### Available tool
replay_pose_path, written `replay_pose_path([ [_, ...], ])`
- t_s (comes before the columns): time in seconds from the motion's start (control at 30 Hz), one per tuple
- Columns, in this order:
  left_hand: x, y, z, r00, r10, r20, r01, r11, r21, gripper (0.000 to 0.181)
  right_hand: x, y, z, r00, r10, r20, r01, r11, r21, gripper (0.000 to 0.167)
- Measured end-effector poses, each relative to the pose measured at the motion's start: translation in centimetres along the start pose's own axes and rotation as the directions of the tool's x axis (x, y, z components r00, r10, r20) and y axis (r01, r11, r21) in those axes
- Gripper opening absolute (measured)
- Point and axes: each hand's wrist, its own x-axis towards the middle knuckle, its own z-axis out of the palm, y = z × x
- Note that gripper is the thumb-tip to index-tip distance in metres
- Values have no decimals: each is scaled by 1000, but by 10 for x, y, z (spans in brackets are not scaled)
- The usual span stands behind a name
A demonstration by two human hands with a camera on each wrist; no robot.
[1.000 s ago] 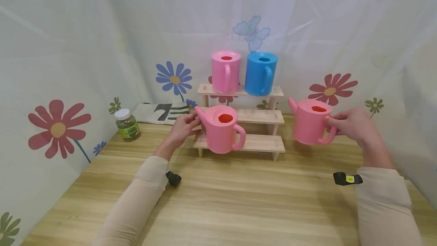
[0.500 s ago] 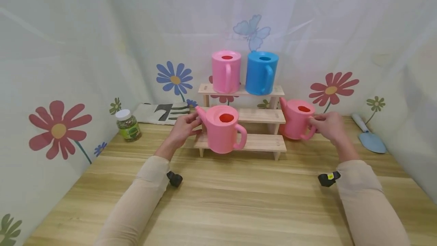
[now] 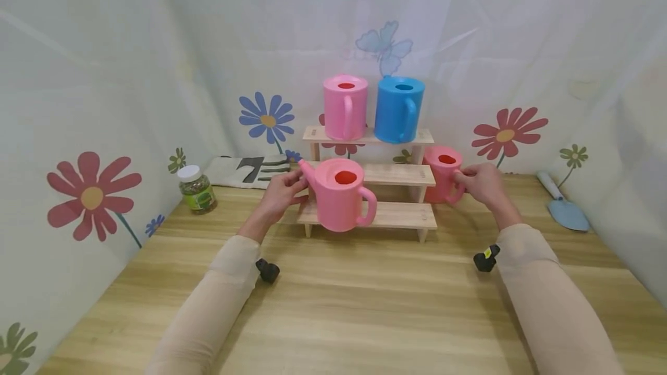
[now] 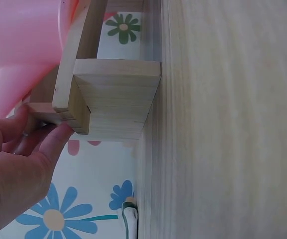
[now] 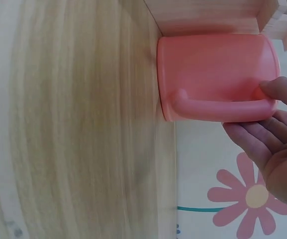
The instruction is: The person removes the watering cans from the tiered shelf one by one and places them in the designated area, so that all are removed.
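Observation:
My left hand [image 3: 281, 192] is at the left end of the three-tier wooden shelf [image 3: 401, 216]. In the left wrist view its thumb and fingers [image 4: 53, 144] grip the board end [image 4: 78, 112], close to a pink watering can [image 4: 19, 40]. That can [image 3: 339, 204] is on the lowest tier, spout to the left, handle to the right. My right hand [image 3: 484, 184] pinches the handle of another pink can [image 3: 438, 175] beside the shelf's right end. The right wrist view shows this can [image 5: 213, 59] upright, its base at the tabletop and its side against the shelf, with my hand [image 5: 282, 144] at the handle's upper part.
On the top tier are a lighter pink can [image 3: 336, 111] and a blue can [image 3: 391, 111]. A lidded jar [image 3: 198, 192] and gloves [image 3: 224, 172] lie to the left, a blue trowel [image 3: 568, 214] at the right. A flowered curtain [image 3: 443, 28] hangs behind.
My right hand has moved left and back with its pink can, bringing it beside the shelf's right end. The trowel has come into view. My left hand has stayed nearly in place.

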Motion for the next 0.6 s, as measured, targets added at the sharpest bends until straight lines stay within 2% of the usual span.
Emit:
replay_pose_path([
  [0.4, 0, -2, 1, 1000, 5, 9, -5, 1000, -1, 46, 1, 2, 9, 1000, -8, -12, 8, 1000, 30, 44],
  [0.6, 1, -1, -1, 1000, 17, 8, -16, 1000, -4, 45, -8, -6, 2, 994, -5, -110, 8, 1000, 24, 58],
])
